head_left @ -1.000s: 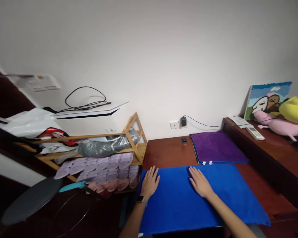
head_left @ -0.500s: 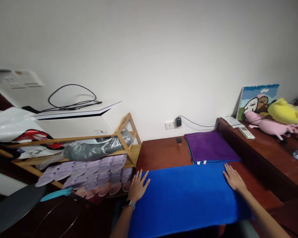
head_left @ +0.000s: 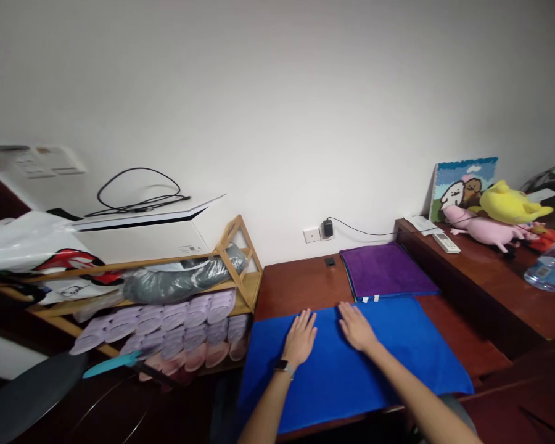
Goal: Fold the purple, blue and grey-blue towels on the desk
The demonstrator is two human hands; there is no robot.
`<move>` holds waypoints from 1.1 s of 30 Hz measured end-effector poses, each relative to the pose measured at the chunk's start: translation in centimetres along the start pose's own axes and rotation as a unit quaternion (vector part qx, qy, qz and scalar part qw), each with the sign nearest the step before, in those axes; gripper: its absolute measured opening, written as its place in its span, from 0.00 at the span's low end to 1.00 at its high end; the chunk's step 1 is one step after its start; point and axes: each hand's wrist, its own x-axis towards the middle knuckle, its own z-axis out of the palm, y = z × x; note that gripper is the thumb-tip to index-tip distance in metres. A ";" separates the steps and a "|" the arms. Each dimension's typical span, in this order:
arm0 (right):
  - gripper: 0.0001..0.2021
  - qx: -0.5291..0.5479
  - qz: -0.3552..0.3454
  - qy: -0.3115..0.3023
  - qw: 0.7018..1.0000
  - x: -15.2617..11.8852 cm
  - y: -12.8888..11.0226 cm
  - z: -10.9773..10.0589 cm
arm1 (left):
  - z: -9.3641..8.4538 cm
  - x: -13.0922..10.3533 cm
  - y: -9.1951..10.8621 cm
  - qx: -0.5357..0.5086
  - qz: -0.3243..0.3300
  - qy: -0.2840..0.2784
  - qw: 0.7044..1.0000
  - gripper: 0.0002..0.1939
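Left hand (head_left: 300, 339) and right hand (head_left: 357, 327) both palm down on the blue cloth (head_left: 333, 382), with fingers extended and loosely side by side, gripping nothing. Directly beneath both palms, laid out on the desk (head_left: 300, 280) with long axis left to right; most of its breadth on the near side of the palms, its far edge right at the fingertips. Left end near the left hand; right end farther off from the right hand. Beyond that far edge, far and to the right, purple cloth (head_left: 388, 271) atop other layers, with the right hand as the nearer one.

Covered in places by both forearms: the near edge. Out of sight: the patches under the palms. Hard to judge: firmness of the press, and any contact between the blue cloth and the white tag (head_left: 365, 300) under the purple.
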 end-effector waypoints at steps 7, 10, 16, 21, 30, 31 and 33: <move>0.31 0.011 0.024 -0.048 0.998 0.2 0.4 2.3 | 1.9 -1.1 -1.3 0.001 -0.053 -0.006 0.999 0.31; 0.33 -0.032 0.119 -0.029 0.992 -4.0 10.3 0.5 | 0.8 -4.8 -7.5 0.035 -0.152 0.002 0.988 0.33; 0.36 -0.078 0.267 -0.033 0.960 -9.9 22.2 -3.7 | -1.3 -8.2 -13.2 0.063 -0.206 0.000 0.977 0.36; 0.35 -0.084 0.225 0.012 0.971 -8.7 15.0 -4.4 | -2.8 -7.1 -8.0 0.058 -0.184 0.031 0.981 0.35; 0.30 0.026 -0.035 -0.002 0.999 -9.7 -4.8 2.9 | -0.3 -8.7 6.4 -0.022 -0.036 0.004 0.999 0.30; 0.30 0.019 -0.025 0.000 1.000 -10.3 -3.6 2.7 | -0.4 -9.8 5.4 -0.013 -0.062 0.000 0.998 0.30; 0.30 -0.004 0.025 0.002 1.000 -12.1 1.1 1.3 | -0.7 -12.7 1.9 0.015 -0.124 0.005 0.992 0.31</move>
